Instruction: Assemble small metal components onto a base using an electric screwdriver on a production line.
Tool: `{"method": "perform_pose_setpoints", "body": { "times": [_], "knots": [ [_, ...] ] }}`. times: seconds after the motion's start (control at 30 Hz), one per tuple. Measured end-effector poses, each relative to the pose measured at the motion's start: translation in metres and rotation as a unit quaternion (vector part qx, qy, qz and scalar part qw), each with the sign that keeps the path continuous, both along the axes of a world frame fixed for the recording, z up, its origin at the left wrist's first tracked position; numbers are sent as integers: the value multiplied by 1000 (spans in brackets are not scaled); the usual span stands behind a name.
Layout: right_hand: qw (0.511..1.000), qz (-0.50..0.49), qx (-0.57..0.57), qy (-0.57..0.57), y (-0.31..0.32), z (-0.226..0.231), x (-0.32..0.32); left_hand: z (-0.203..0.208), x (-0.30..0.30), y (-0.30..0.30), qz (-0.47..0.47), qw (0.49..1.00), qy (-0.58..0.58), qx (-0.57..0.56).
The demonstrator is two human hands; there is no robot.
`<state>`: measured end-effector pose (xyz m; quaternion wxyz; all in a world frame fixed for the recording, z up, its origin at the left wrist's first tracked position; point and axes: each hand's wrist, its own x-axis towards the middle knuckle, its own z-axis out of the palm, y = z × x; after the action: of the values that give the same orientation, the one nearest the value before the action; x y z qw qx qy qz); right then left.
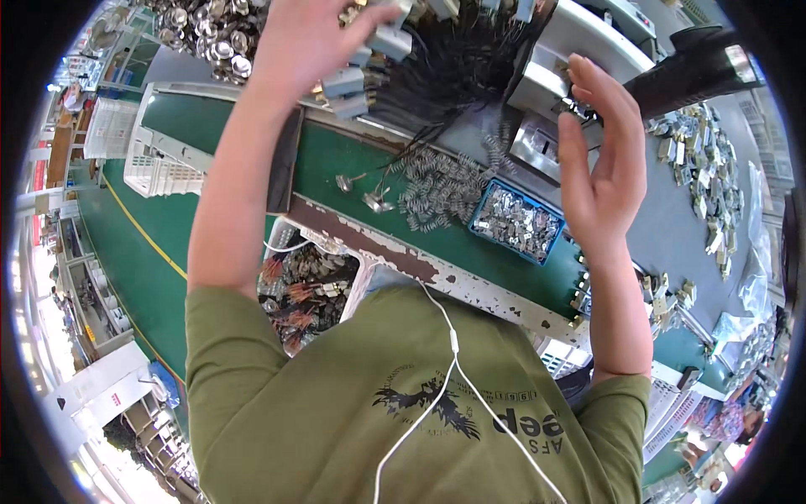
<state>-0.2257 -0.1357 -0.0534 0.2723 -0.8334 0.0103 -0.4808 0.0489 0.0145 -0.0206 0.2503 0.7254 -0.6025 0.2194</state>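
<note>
My left hand [315, 38] reaches over a heap of grey block-shaped parts [344, 81] with black wires [445, 76]. Its thumb is stretched out, apart from the palm; the other fingers are partly cut off by the upper edge. I see nothing held in it. My right hand [606, 164] is raised beside a metal fixture [537, 144], thumb and fingers apart. Small metal pieces show behind its fingertips, and whether it touches them is unclear. Between the arms lie loose coil springs [437, 189] and a blue tray [504, 247] of small metal pieces.
Shiny round metal parts [220, 46] are heaped at the upper left. A black cylindrical tool or machine part [693, 74] juts in at the right, near scattered metal assemblies [701, 176]. The bench's worn front edge [395, 256] runs before me, above a bin of wired parts [306, 290].
</note>
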Motion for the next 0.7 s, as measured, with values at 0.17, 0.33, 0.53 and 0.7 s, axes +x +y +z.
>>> {"method": "perform_pose_setpoints", "body": {
  "times": [0.17, 0.33, 0.53, 0.7],
  "knots": [
    [996, 15, 71, 57, 6, 6, -18, 15, -25, -6, -26, 997, 60, 29],
    [981, -32, 158, 112, 9, -12, -74, -21, -85, -8, -145, 988, -48, 8],
    [979, -107, 122, 123, 5, 0, -118, -75, -106, -30, -150, 973, -123, 126],
    [953, -262, 104, 113, -12, 60, -201, -70, -93, -32, -178, 961, -112, 179]
  ]
}}
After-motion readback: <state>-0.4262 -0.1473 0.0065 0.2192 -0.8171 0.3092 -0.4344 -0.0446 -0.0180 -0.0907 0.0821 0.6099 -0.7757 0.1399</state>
